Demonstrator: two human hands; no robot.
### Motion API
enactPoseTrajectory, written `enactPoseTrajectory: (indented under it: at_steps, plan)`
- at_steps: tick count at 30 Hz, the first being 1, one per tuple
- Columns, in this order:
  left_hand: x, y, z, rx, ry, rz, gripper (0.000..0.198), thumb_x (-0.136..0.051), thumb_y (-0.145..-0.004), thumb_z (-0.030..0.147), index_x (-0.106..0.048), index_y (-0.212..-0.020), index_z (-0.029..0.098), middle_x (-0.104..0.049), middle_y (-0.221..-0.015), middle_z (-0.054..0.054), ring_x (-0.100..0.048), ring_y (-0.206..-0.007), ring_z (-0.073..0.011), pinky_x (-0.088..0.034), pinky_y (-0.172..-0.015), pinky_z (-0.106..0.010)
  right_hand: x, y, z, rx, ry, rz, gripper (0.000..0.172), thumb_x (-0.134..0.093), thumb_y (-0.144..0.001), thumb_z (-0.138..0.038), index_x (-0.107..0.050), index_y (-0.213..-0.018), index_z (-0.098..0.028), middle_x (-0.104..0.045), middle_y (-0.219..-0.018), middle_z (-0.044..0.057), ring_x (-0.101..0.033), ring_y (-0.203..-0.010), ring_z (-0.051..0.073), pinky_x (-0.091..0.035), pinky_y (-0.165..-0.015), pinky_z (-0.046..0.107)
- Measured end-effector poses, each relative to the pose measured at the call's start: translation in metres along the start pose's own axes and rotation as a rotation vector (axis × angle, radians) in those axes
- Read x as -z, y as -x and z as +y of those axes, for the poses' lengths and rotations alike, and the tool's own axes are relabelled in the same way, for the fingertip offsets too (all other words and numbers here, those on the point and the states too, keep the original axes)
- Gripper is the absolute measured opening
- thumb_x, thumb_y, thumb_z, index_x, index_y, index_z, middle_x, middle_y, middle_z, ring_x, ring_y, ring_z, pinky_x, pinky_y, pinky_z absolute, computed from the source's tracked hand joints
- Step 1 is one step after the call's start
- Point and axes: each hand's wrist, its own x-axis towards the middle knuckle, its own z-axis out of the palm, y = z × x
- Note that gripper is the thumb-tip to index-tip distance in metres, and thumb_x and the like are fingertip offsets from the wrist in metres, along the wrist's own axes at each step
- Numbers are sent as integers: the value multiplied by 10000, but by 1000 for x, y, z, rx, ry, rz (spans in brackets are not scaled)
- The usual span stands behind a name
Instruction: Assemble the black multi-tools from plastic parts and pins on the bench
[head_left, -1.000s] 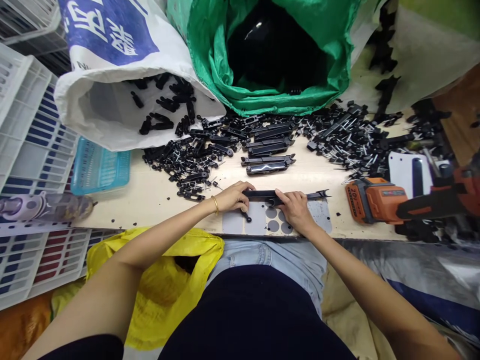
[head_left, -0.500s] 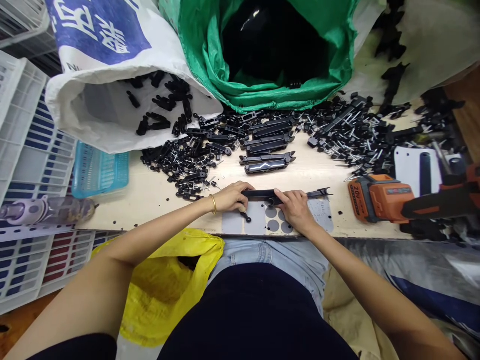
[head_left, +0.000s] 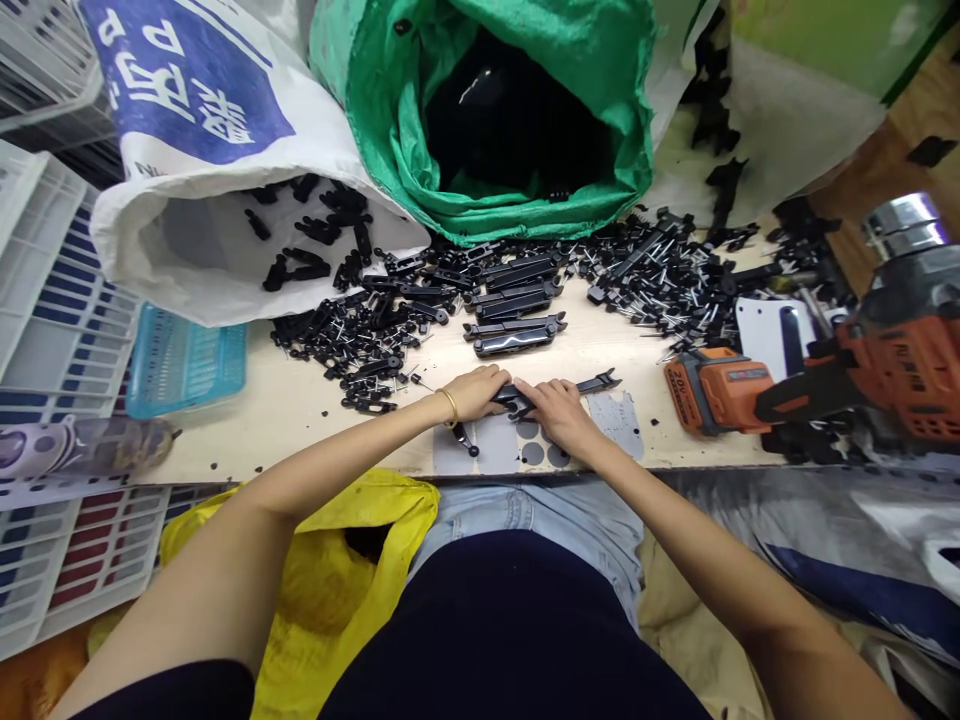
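Note:
A long black plastic arm with a forked end [head_left: 598,382] lies across the front of the bench, gripped in both hands. My left hand [head_left: 480,395], wearing a gold bangle, is closed around its left part. A small black lever with a round tip [head_left: 466,442] pokes out below that hand; whether it joins the arm is hidden. My right hand [head_left: 561,415] holds the middle of the arm, thumb close to the left fingers. Beneath are grey pads [head_left: 487,452] on the bench. Beyond them, several similar folded black arms [head_left: 514,340] lie in a stack.
Piles of small black parts with metal pins [head_left: 360,345] cover the bench left and right. A white sack [head_left: 217,310] and a green sack [head_left: 480,225] open behind. An orange cordless drill [head_left: 720,390] lies right, a blue basket [head_left: 187,360] left. A yellow sack [head_left: 315,590] hangs below.
My hands have come closer together, the left sliding right along the arm. The camera view has turned a little, bringing more of the drill into sight.

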Motion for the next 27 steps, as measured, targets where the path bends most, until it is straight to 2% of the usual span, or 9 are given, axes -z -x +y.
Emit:
enactPoseTrajectory:
  at_steps: [3, 5, 7, 9, 13, 17, 20, 23, 27]
  plan:
    - [1, 3, 6, 65, 45, 51, 302, -606, -753, 188, -480, -1026, 161, -555, -994, -86, -549, -948, -231, -437, -833, -350, 13, -8, -6, 2, -88, 39, 478, -525, -847, -199, -430, -1316, -208, -585, -954, 78, -508, -908, 222, -383, -862, 393]
    - [6, 12, 12, 112, 173, 104, 304, -586, -766, 191, -457, -1041, 173, -579, -930, -58, -575, -874, -211, -454, -782, -329, 23, -9, -11, -64, -162, 242, 461, -559, -831, -258, -452, -1278, -224, -551, -1076, 98, -490, -1018, 240, -387, -901, 417]
    - [10, 23, 22, 181, 319, 161, 292, -538, -807, 219, -421, -1073, 186, -593, -814, -20, -591, -754, -194, -461, -704, -308, 33, -10, -18, -278, -302, 539, 461, -573, -820, -335, -452, -1250, -223, -510, -1165, 110, -466, -1100, 247, -385, -930, 436]
    - [6, 31, 39, 226, 416, 214, 278, -494, -832, 236, -399, -1089, 189, -588, -740, -5, -589, -676, -193, -456, -654, -302, 38, -13, -28, -520, -580, 714, 424, -541, -831, -411, -473, -1195, -205, -544, -1109, 98, -520, -1030, 219, -430, -881, 407]
    - [-19, 34, 80, 199, 521, 344, 344, -472, -811, 189, -372, -1140, 182, -608, -924, -90, -604, -815, -239, -459, -722, -345, 36, -31, -50, -761, -1125, 668, 353, -521, -810, -520, -548, -828, -169, -576, -694, 7, -551, -643, 126, -471, -639, 273]
    - [-36, 32, 101, 278, 710, 490, 417, -512, -769, 194, -388, -1166, 180, -593, -975, -101, -587, -886, -251, -447, -796, -376, 35, -42, -57, -868, -1178, 752, 396, -575, -755, -555, -486, -666, -180, -519, -534, -35, -482, -501, 90, -419, -521, 220]
    - [-32, 34, 99, 233, 1107, 369, 442, -583, -749, 375, -445, -1129, 195, -602, -879, -42, -594, -748, -198, -469, -710, -331, 41, -42, -55, -880, -1166, 693, 418, -601, -724, -568, -489, -630, -177, -526, -517, -32, -468, -472, 84, -396, -483, 212]
    - [-25, 35, 95, 300, 1517, 253, 534, -490, -762, 640, -523, -1010, 168, -592, -726, -13, -548, -549, -123, -436, -538, -249, 47, -41, -60, -876, -1191, 637, 413, -598, -728, -564, -496, -633, -176, -522, -527, -34, -463, -467, 81, -381, -463, 208]
    - [-24, 36, 97, 370, 1729, 232, 647, -545, -653, 746, -567, -905, 150, -573, -615, 3, -509, -484, -89, -390, -470, -199, 50, -39, -71, -826, -1215, 666, 359, -575, -773, -521, -511, -691, -178, -538, -600, -36, -473, -512, 74, -397, -504, 203]
